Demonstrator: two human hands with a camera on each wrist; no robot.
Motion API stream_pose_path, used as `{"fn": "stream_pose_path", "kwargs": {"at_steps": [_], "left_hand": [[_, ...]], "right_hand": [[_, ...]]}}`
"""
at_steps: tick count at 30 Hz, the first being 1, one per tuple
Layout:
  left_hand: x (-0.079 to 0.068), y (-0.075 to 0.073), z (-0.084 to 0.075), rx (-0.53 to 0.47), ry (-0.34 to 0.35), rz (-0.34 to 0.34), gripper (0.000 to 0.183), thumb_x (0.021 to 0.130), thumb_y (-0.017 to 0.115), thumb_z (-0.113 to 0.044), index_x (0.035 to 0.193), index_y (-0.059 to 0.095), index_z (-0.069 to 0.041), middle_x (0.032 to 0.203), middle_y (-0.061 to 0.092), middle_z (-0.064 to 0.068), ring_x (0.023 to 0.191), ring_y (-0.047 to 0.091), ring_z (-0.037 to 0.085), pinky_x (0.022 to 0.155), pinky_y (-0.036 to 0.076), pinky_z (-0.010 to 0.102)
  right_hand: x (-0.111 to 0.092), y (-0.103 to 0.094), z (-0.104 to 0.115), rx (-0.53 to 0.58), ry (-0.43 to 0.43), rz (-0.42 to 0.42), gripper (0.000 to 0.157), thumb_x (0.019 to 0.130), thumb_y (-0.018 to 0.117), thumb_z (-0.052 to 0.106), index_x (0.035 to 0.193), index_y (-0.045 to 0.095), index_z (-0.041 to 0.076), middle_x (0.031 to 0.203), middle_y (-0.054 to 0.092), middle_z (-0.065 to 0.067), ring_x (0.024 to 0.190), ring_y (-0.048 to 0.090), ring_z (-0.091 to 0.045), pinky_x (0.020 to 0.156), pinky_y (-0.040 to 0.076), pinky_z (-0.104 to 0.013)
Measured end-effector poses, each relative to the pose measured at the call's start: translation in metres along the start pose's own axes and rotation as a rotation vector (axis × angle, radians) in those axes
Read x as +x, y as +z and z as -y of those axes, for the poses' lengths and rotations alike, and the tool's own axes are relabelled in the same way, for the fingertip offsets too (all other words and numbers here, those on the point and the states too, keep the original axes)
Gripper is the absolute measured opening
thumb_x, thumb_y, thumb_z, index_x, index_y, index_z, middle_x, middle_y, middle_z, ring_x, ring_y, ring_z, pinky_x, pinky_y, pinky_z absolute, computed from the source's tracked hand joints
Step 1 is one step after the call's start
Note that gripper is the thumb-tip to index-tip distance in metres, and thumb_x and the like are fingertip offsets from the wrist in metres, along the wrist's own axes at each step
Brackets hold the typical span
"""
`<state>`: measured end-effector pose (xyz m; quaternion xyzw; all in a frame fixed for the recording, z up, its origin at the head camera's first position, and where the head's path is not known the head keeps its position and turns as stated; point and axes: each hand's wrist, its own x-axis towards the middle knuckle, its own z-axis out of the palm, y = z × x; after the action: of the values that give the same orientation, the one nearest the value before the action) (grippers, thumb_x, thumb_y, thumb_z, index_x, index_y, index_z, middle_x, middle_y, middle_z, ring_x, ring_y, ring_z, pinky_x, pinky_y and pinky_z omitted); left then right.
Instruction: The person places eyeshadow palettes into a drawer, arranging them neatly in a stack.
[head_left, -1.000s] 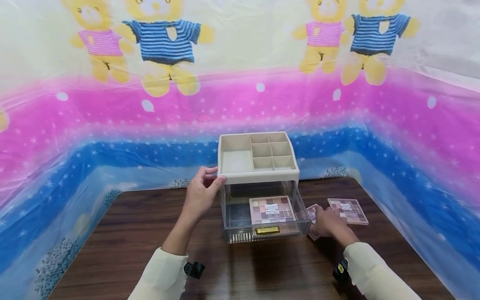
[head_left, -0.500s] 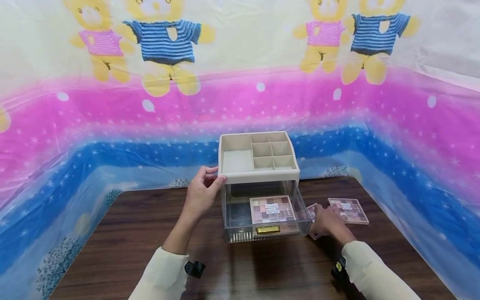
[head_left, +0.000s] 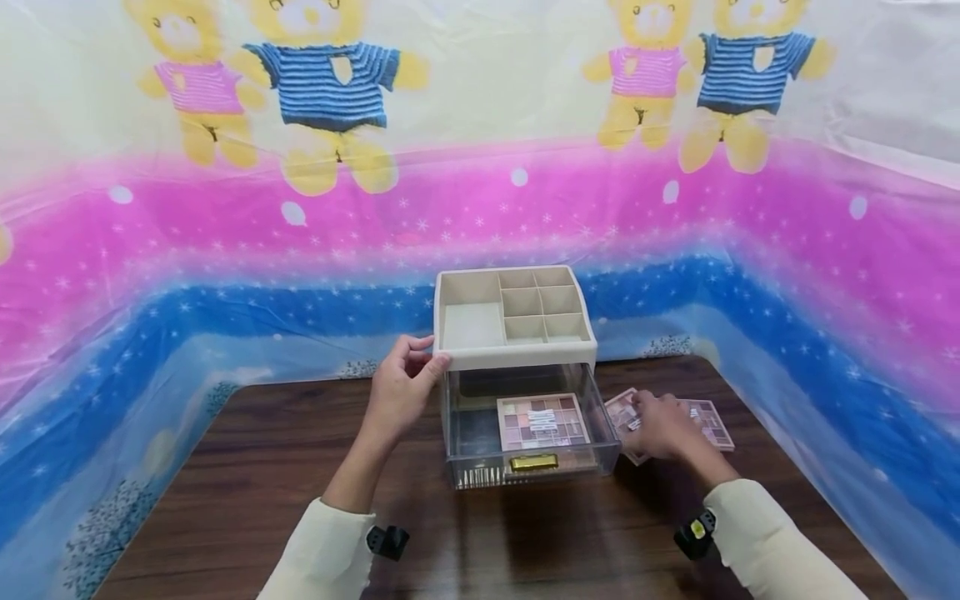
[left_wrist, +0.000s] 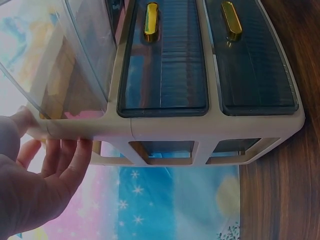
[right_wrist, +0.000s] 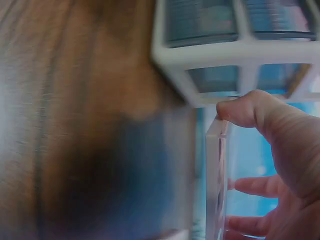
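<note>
A cream cosmetic organizer (head_left: 472, 358) stands on the table with its clear top drawer (head_left: 468, 433) pulled out. Inside that drawer, on the right, lies an eyeshadow palette (head_left: 517, 425). My left hand (head_left: 401, 387) grips the organizer's upper left corner, thumb at the front and fingers along the side, as the left wrist view also shows. Beside the drawer, my right hand (head_left: 670, 427) pinches a second eyeshadow palette (head_left: 621, 408) by its edges; in the right wrist view this palette (right_wrist: 215, 170) is lifted off the table. My hand partly covers a third palette (head_left: 718, 427).
Two lower drawers (left_wrist: 165, 70) with gold handles are closed. The organizer's top has one large compartment (head_left: 472, 321) and several small ones. A printed cloth (head_left: 480, 208) hangs around the back and sides of the dark wooden table (head_left: 285, 467).
My right hand has lifted the second palette from the table and moved slightly up and right with it. My left hand keeps its grip on the organizer.
</note>
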<state>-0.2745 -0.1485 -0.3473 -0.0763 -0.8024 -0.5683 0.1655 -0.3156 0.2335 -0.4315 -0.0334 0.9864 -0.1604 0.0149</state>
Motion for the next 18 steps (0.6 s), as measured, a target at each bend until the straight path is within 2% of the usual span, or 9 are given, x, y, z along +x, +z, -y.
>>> {"fn": "stream_pose_path", "kwargs": {"at_steps": [3,8,13,18], "left_hand": [[-0.001,0.0,-0.001,0.011,-0.001,-0.002,0.041,0.097,0.072,-0.028,0.13,0.06,-0.008,0.118,0.071,0.019,0.104,0.069,0.029,0.084,0.058,0.036],[-0.001,-0.001,-0.002,0.017,0.001,-0.002,0.041,0.097,0.072,-0.028,0.131,0.059,-0.008,0.119,0.07,0.019,0.104,0.069,0.03,0.084,0.059,0.039],[-0.001,0.0,-0.001,0.018,0.01,-0.007,0.041,0.098,0.071,-0.029,0.131,0.059,-0.008,0.119,0.071,0.02,0.105,0.069,0.03,0.085,0.059,0.04],[-0.001,0.0,0.0,0.026,0.012,-0.008,0.041,0.098,0.07,-0.03,0.131,0.059,-0.009,0.119,0.071,0.019,0.105,0.069,0.029,0.085,0.059,0.04]], "right_hand": [[-0.005,-0.018,0.004,-0.024,-0.028,0.002,0.082,0.078,0.076,0.045,0.144,0.05,0.004,0.12,0.057,-0.026,0.106,0.046,-0.045,0.082,0.041,-0.062],[-0.016,-0.053,0.012,-0.034,-0.089,-0.015,0.091,0.067,0.081,0.042,0.145,0.051,0.008,0.122,0.057,-0.026,0.102,0.045,-0.042,0.074,0.038,-0.054],[-0.031,-0.089,0.017,-0.003,-0.222,-0.041,0.089,0.062,0.082,0.035,0.142,0.053,0.009,0.135,0.054,-0.029,0.111,0.046,-0.045,0.074,0.042,-0.053],[-0.048,-0.118,0.019,0.096,-0.344,-0.011,0.09,0.062,0.085,0.026,0.144,0.052,0.008,0.131,0.056,-0.023,0.105,0.046,-0.035,0.072,0.044,-0.036]]}}
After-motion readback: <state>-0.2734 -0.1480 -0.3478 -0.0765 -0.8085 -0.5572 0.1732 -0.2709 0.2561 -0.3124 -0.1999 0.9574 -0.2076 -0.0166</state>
